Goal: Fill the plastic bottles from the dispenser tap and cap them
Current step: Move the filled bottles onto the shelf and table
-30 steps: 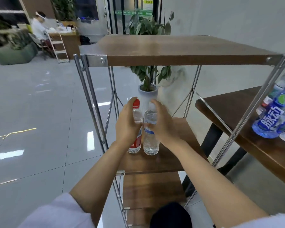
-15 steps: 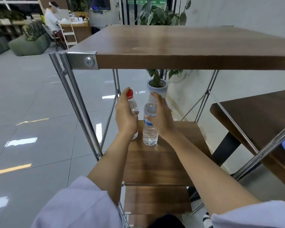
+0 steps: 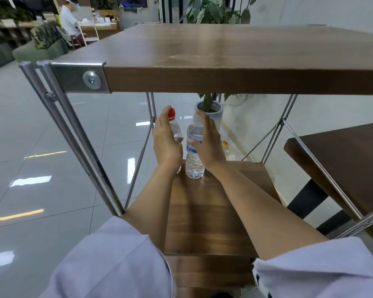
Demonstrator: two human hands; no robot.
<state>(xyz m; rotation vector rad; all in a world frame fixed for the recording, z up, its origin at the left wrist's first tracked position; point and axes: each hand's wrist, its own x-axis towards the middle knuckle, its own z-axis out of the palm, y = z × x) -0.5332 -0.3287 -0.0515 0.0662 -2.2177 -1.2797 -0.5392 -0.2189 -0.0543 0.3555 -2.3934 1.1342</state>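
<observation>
the person is leaning in at a metal-framed rack, both bare arms reaching under its wooden top shelf (image 3: 224, 57). two plastic bottles are standing upright, just beside each other, toward the back of the middle shelf (image 3: 213, 211). the left hand (image 3: 166, 145) is lying along the outer side of the red-capped bottle (image 3: 175, 130), fingers straight and pointing up past the cap, thumb sticking out across the front; it is not wrapping round anything. the right hand (image 3: 209, 145) is flanking the blue-labelled bottle (image 3: 194, 162) in the same way, fingers stretched out and loose, thumb tip resting at the label. that bottle's top is sitting behind the fingers, so i cannot tell whether it is capped. both bottles are looking clear. behind the rack a white plant pot (image 3: 211, 110) is standing on the tiled floor, and a dark wooden table (image 3: 342, 160) is showing to the right.
</observation>
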